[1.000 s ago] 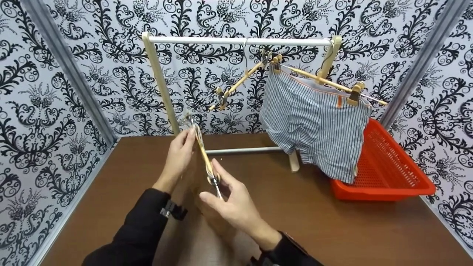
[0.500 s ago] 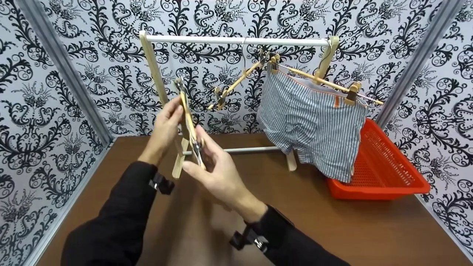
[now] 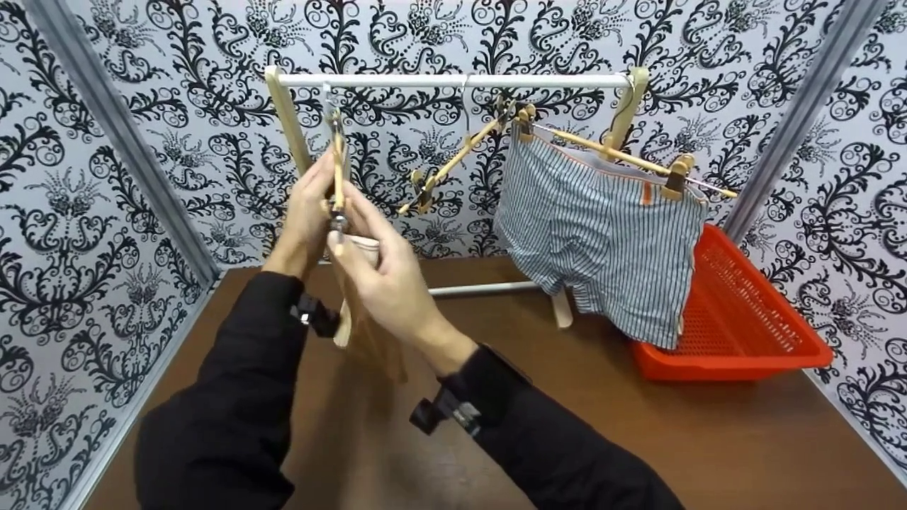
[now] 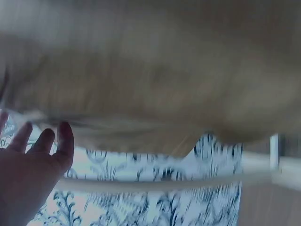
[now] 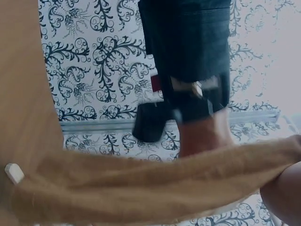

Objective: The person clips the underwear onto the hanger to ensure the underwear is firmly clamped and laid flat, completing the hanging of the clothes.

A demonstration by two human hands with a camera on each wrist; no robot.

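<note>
A wooden clip hanger [image 3: 339, 173] points away from me below the left part of the rail [image 3: 404, 81]. Its hook comes up near the rail; whether it rests there I cannot tell. My left hand [image 3: 306, 216] holds the hanger from the left, fingers high along the bar. At the nearer clip, my right hand [image 3: 386, 280] grips the hanger, with thumb and fingers either side. Brown cloth [image 5: 155, 188] hangs from the hanger, blurred and seen nearly edge-on from the head. In the left wrist view the cloth [image 4: 141, 84] covers much of the picture.
Another wooden clip hanger [image 3: 457, 159] hangs mid-rail without clothing. Right of it, striped shorts [image 3: 595, 219] hang from a third hanger [image 3: 602, 149]. A red plastic basket [image 3: 751, 312] stands behind the shorts on the brown table [image 3: 602, 432]. Patterned walls enclose the table.
Both hands have lifted the hanger with its brown cloth up and to the left, toward the rail. It has turned from slanting to nearly straight away from me.
</note>
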